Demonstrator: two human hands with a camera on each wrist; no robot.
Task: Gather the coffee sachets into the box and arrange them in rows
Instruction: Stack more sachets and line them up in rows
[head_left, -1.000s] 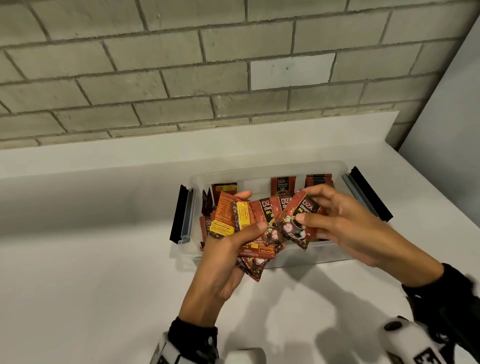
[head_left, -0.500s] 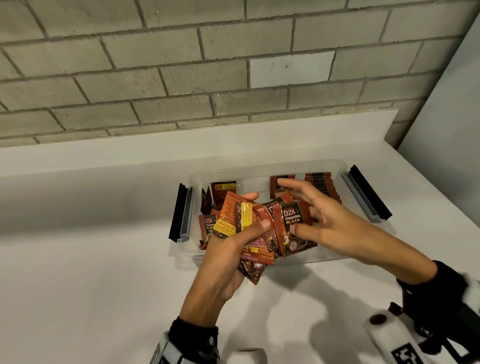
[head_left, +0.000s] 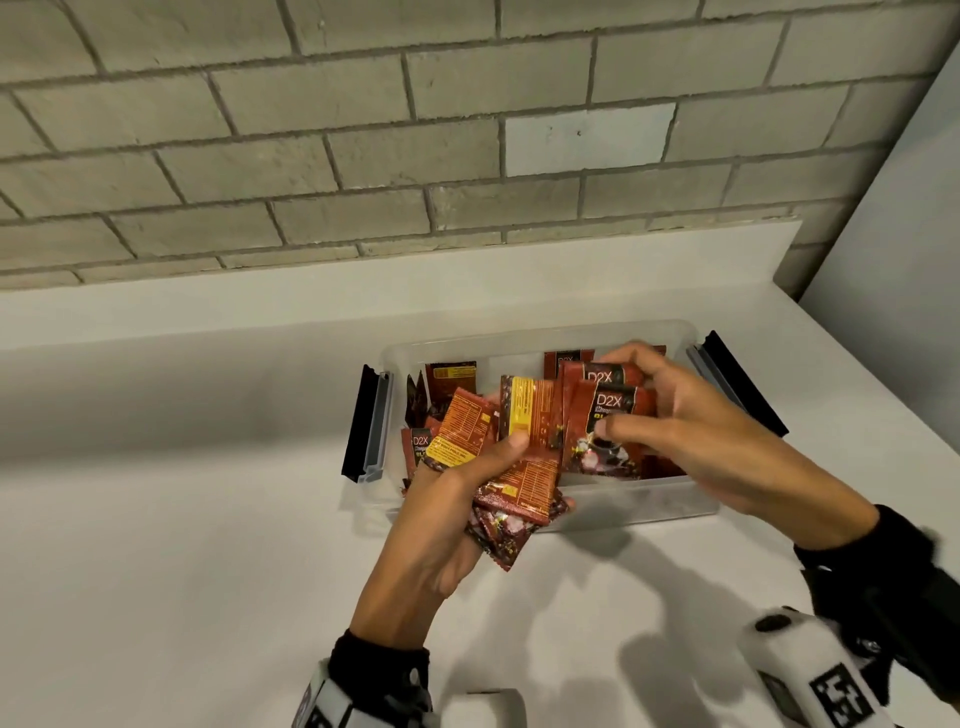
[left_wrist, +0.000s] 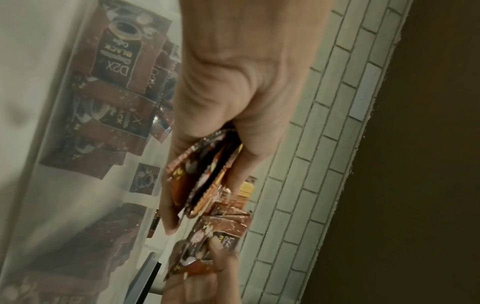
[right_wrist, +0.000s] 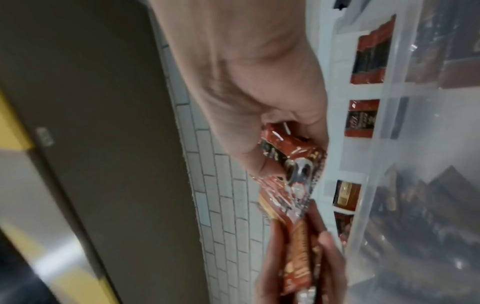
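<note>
A clear plastic box (head_left: 535, 335) stands on the white counter. My left hand (head_left: 498, 467) grips a fanned bunch of red and orange coffee sachets (head_left: 524, 483) above the box's front left. My right hand (head_left: 623, 395) pinches two red D2X sachets (head_left: 605, 447) at the bunch's right end, over the middle of the box. Further sachets stand upright at the back of the box (head_left: 452, 379); the right part is hidden by my right hand. The left wrist view has my left hand (left_wrist: 207, 185) round its sachets (left_wrist: 205, 174). In the right wrist view my right hand's sachets (right_wrist: 291, 152) show beside the box wall (right_wrist: 389, 144).
Black latches (head_left: 361, 421) (head_left: 737, 384) stick out from the box's two ends. The white counter (head_left: 182, 545) stretches left and toward me. A brick wall (head_left: 363, 156) rises behind a low white ledge, and a grey panel (head_left: 909, 234) closes the right side.
My right hand went from spread fingers on the bunch to pinching two D2X sachets, drawn slightly right and back. The left hand has kept its bunch in place.
</note>
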